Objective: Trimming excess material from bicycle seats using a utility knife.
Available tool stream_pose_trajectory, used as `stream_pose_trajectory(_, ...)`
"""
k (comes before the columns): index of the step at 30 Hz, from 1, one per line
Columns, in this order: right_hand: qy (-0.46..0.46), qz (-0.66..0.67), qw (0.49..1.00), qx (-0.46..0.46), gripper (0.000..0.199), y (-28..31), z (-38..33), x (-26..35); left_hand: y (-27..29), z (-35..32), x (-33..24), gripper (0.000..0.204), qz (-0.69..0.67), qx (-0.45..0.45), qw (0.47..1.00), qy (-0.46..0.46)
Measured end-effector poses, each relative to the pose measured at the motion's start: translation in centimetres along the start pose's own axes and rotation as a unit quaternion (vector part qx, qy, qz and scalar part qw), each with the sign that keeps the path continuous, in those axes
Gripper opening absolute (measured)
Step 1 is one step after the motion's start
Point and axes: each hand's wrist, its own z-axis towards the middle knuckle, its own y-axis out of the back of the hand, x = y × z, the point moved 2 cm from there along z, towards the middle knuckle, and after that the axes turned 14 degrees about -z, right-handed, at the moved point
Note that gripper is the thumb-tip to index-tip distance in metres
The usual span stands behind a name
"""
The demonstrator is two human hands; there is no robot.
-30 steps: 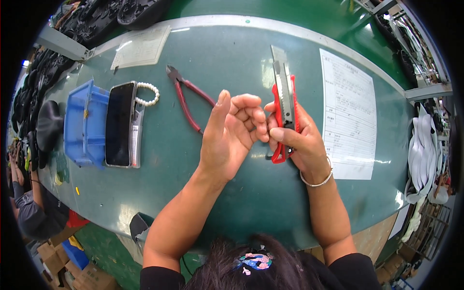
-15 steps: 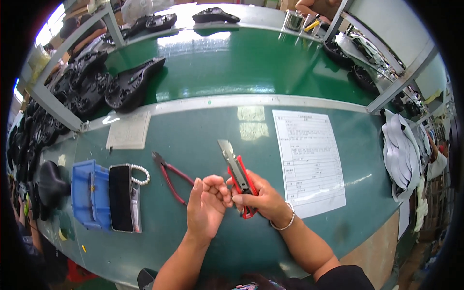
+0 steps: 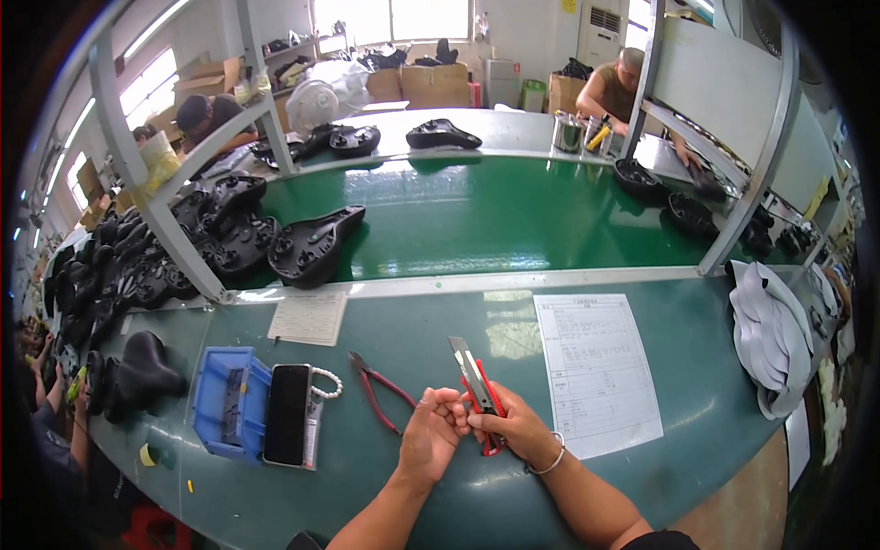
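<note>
My right hand (image 3: 519,427) grips a red and black utility knife (image 3: 478,390), its broad silver blade slid out and pointing up and away from me. Close beside it, my left hand (image 3: 427,442) is turned palm up with loosely curled fingers, the thumb standing apart and the palm bare. Its fingertips come near or against the right hand's fingers; whether they touch cannot be made out. Diagonal cutters (image 3: 389,392) with dark red handles lie on the green table (image 3: 458,513) just left of my left hand. A printed sheet (image 3: 598,376) lies to the right of the knife.
Left of the cutters are a black phone (image 3: 288,414), a beaded bracelet (image 3: 332,385) and a blue bin (image 3: 209,403). Black bicycle saddles (image 3: 314,247) pile up at the left. White curved pieces (image 3: 770,335) stand at the right. A metal frame (image 3: 257,73) rises beyond; people work further off.
The view has tilted up, bringing the room beyond into sight, and everything sits lower and mostly further right. The right hand still holds the knife, and both hands keep nearly the same pose.
</note>
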Motion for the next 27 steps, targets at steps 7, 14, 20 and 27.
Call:
stream_pose_trajectory(7, 0.028, -0.022, 0.999, -0.006, 0.035, -0.22, -0.16, 0.06, -0.16, -0.10, 0.14, 0.033, 0.012, 0.003, 1.000, -0.006)
stream_pose_trajectory(14, 0.031, -0.042, 0.999, -0.015, 0.037, -0.47, -0.12, 0.20, 0.11, -0.07, 0.10, 0.032, 0.018, 0.001, 1.000, -0.012)
stream_pose_trajectory(20, 0.024, -0.048, 0.998, -0.021, 0.036, -0.32, -0.29, 0.36, 0.11, 0.06, 0.22, 0.034, 0.011, -0.002, 1.000, -0.008)
stream_pose_trajectory(27, 0.011, -0.045, 0.999, -0.018, 0.034, -0.46, -0.30, 0.43, -0.08, -0.16, 0.07, 0.033, 0.010, -0.005, 1.000, -0.006)
